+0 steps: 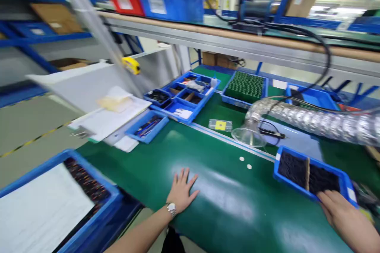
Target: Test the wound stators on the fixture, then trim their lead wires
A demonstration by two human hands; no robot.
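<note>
My left hand [181,191], with a silver wristwatch [171,208], lies flat on the green table mat [219,221], fingers spread and nothing in them. At the right, my right hand [341,207] reaches over the near rim of a small blue tray [280,176]. A brown divider [307,174] splits this tray into two compartments, both filled with black parts [292,166]. My right fingers are bent and close together at the right compartment; their tips are partly hidden, and what they hold cannot be made out. Two white discs [249,167] lie on the mat between my hands.
A flexible silver duct [320,120] ends in a clear hood [248,137] over the table. Behind stand a tray of green boards [245,85] and a divided blue bin [190,120]. A large blue crate [111,195] stands at the left, below a metal post [97,27].
</note>
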